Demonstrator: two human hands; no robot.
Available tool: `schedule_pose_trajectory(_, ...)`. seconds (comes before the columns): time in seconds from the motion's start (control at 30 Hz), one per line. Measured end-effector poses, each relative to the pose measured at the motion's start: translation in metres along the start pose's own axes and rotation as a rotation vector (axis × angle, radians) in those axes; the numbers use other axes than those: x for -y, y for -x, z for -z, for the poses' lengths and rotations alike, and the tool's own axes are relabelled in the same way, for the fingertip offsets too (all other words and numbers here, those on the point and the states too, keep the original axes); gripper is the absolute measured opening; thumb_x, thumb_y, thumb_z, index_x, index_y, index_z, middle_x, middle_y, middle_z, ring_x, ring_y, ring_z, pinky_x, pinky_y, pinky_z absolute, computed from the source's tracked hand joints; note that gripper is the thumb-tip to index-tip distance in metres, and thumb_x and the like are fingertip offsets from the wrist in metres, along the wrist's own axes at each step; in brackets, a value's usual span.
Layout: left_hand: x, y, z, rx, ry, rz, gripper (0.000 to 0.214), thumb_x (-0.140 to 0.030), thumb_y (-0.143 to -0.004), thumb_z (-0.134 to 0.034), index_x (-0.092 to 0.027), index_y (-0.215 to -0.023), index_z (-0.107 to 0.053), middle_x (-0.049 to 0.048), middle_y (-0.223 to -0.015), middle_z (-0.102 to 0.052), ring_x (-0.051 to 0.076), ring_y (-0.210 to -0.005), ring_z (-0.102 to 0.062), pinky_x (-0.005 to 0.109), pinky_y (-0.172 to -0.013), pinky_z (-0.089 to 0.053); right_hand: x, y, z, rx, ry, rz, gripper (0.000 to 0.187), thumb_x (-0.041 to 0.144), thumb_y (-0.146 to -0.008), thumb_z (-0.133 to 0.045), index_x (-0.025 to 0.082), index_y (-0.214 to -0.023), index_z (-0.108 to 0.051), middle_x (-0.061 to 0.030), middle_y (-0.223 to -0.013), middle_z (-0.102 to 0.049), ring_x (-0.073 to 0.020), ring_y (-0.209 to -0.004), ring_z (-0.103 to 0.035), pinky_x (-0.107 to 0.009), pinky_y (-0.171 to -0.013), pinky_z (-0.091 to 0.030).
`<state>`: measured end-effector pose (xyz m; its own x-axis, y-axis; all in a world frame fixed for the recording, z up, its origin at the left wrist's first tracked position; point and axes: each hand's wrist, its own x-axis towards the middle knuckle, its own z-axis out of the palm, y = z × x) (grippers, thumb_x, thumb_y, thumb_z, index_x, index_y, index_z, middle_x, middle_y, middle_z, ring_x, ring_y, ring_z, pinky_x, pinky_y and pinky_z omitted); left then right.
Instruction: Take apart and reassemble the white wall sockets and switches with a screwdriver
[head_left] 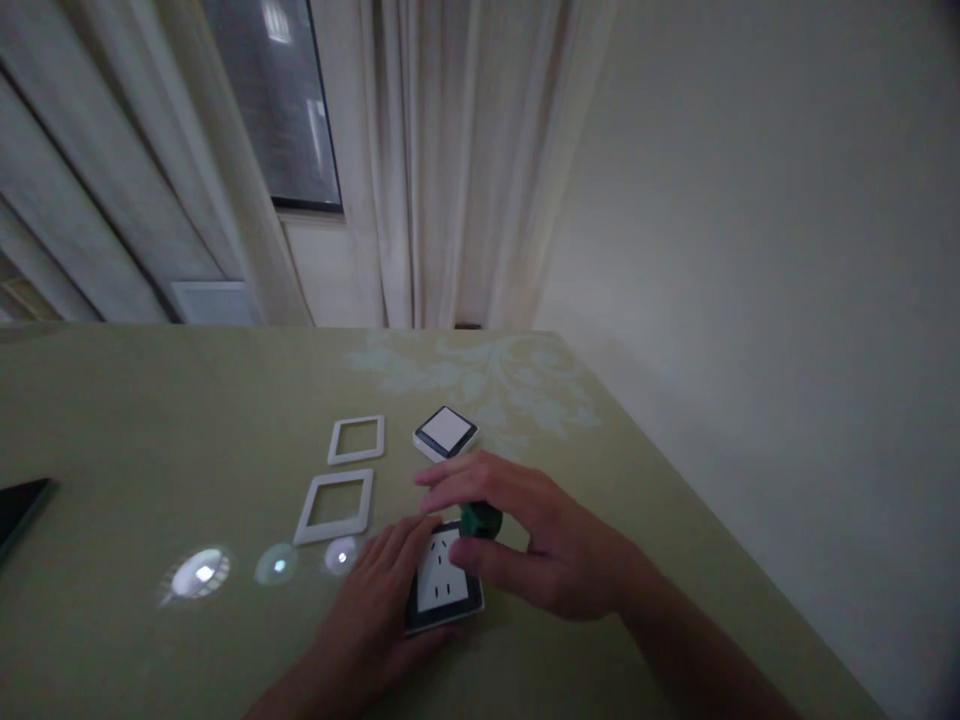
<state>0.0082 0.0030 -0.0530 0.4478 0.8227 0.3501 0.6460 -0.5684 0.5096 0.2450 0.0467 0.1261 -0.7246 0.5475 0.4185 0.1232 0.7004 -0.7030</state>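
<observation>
A wall socket (441, 580) with a white face and dark border lies on the table in front of me. My left hand (382, 590) grips it from the left, fingers along its far left side and thumb at its near edge. Over its upper right part is my right hand (536, 535), its thumb and fingers closed around a screwdriver with a dark green handle (480, 519). I see the handle nearly end-on; the shaft and tip are hidden. The right thumb covers part of the socket's face.
Two white rectangular frames, a farther one (381, 440) and a nearer one (365, 500), lie left of the socket. Beyond my right hand is a white switch (446, 430) with a dark border. A dark flat object (22, 505) sits at the far left. The table (187, 430) meets a wall on the right.
</observation>
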Motion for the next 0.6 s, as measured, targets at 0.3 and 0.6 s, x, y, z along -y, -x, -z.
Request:
schedule_pose_trajectory(0.3, -0.002, -0.001, 0.002, 0.057, 0.002, 0.044, 0.094, -0.042, -0.086, -0.086, -0.033, -0.161, -0.030, 0.0144, -0.155, -0.058, 0.042, -0.135, -0.059, 0.061, -0.109, -0.053, -0.004, 0.003, 0.014, 0.007, -0.061, -0.133, 0.027, 0.026, -0.108, -0.062, 0.024, -0.135, -0.067, -0.0067, -0.127, -0.075, -0.0197, -0.117, -0.070, -0.035, -0.104, -0.052)
schedule_pose_trajectory(0.6, -0.005, -0.001, 0.001, 0.050, 0.015, 0.046, 0.091, -0.046, -0.088, -0.084, -0.033, -0.160, -0.030, 0.0151, -0.154, -0.057, 0.042, -0.134, -0.060, 0.059, -0.107, -0.055, 0.007, 0.000, 0.004, -0.040, 0.088, -0.141, 0.020, 0.023, -0.106, -0.067, 0.024, -0.126, -0.069, -0.0032, -0.121, -0.078, -0.0171, -0.111, -0.072, -0.031, -0.099, -0.054)
